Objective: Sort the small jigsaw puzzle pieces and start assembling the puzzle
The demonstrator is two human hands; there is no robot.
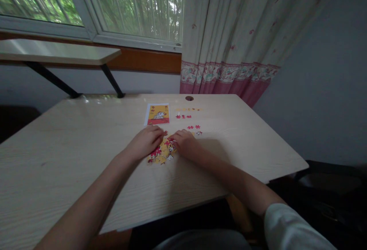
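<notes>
A loose heap of jigsaw puzzle pieces, yellow, red and white, lies on the table between my hands. My left hand rests at the heap's left edge, its fingers closed, with a small red puzzle piece at the fingertips. On the right side, my right hand reaches over the heap with curled fingers touching pieces; what they pinch is too small to make out. Beyond my hands lies the picture card, showing a white animal on yellow and red.
Sorted pieces lie right of the card: a yellow row, red pieces, two more red pieces and a white one. The wooden table has a cable hole at its back. A raised shelf stands back left.
</notes>
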